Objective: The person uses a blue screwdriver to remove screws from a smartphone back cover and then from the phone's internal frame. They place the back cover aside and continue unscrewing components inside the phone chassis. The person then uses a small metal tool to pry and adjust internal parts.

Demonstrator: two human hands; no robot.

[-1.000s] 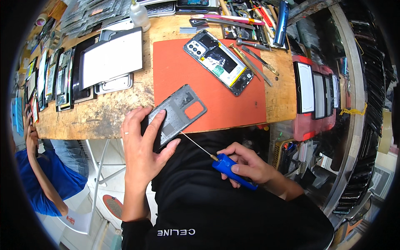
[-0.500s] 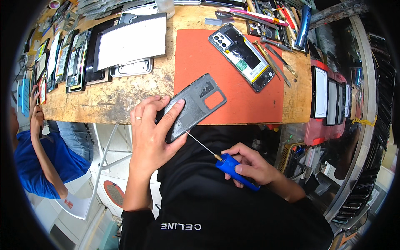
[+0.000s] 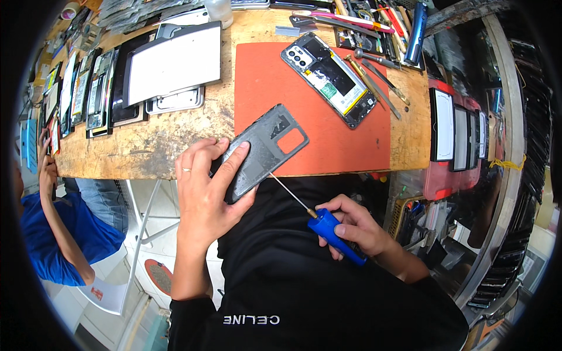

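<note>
Left grip (image 3: 205, 190) grasps the lower end of a dark grey phone back cover (image 3: 260, 149), index finger laid along its face and thumb at its near edge. The cover slants across the middle of the table's near edge, its lower end out past the wood and its upper end over the near left part of a red mat (image 3: 263, 76). Right grip (image 3: 358, 228), in front of that edge, is closed round a blue handle (image 3: 331, 231); from its brass collar a thin metal rod (image 3: 291, 193) runs up to the cover's near long side, whether pressing on it or under it I cannot tell.

Along the table (image 3: 164, 140), at the left end, are a co-worker's hand (image 3: 48, 167) and a row of opened phones (image 3: 98, 96). Next comes a white panel (image 3: 175, 61) on a stack, then a clear bottle (image 3: 218, 11) by the far edge. An opened phone (image 3: 355, 88) lies aslant on the mat, with brass-handled tools (image 3: 363, 76) just beside it. Past the table's right edge, a pink-red case (image 3: 451, 184) bears framed panels (image 3: 445, 126).
</note>
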